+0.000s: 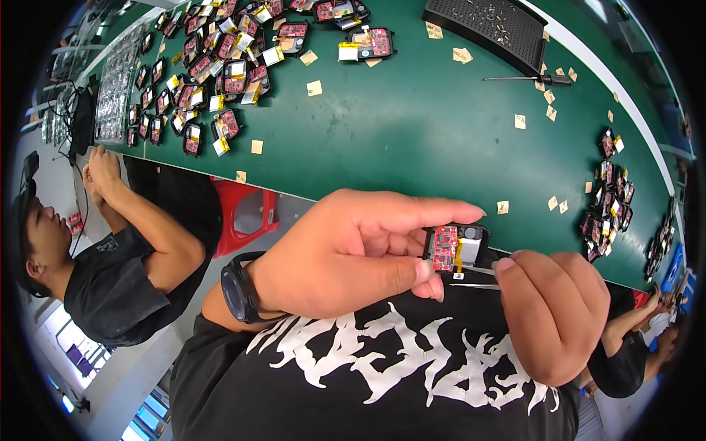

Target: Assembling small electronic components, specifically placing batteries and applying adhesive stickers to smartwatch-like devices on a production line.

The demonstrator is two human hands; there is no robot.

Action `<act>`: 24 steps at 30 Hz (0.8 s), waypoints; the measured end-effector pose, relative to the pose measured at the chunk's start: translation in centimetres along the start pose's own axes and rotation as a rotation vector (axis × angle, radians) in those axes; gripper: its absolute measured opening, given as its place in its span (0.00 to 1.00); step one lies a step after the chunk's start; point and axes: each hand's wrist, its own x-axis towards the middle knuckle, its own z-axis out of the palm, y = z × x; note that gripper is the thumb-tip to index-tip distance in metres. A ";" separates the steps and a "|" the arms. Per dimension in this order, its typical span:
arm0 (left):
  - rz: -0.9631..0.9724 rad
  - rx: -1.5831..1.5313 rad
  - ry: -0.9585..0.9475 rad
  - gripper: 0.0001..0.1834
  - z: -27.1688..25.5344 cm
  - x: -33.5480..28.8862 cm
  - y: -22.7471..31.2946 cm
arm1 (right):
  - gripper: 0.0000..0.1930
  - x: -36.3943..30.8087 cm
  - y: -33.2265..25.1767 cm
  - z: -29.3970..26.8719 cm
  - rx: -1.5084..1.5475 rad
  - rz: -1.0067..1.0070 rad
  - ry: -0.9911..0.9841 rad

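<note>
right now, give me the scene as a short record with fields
left hand: left hand pinches a small black module with a red circuit board
right hand: right hand holds metal tweezers, tips at the module's lower edge
surface: green table
on table: heap of similar red-board modules, a smaller cluster, black tray, screwdriver, scattered tan paper squares
nearby: seated person in dark shirt

Left hand (346, 253): enters from the left, wrist bent, a dark watch band on the wrist. Index finger extends straight to the right; thumb lies below it, both tips pinched together. Right hand (555, 316): curled into a loose fist, knuckles upward, thumb tip pressed forward toward the left fingertips.
</note>
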 end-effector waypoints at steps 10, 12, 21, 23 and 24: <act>0.022 -0.083 -0.022 0.27 0.0 0.2 -0.4 | 0.18 0.9 -0.8 -0.2 -0.005 -0.041 -0.049; 0.013 -0.109 -0.006 0.28 0.0 0.3 -0.4 | 0.18 0.9 -1.0 -0.1 0.000 -0.023 -0.049; -0.006 -0.062 -0.027 0.28 -0.2 0.5 -0.2 | 0.18 0.4 -0.6 0.0 0.041 -0.016 -0.037; -0.005 -0.059 -0.034 0.28 -0.4 0.5 -0.3 | 0.18 0.4 -0.7 0.1 0.023 -0.008 -0.038; -0.005 -0.059 -0.023 0.28 -0.3 0.5 -0.4 | 0.19 0.4 -0.8 0.3 0.024 -0.004 -0.030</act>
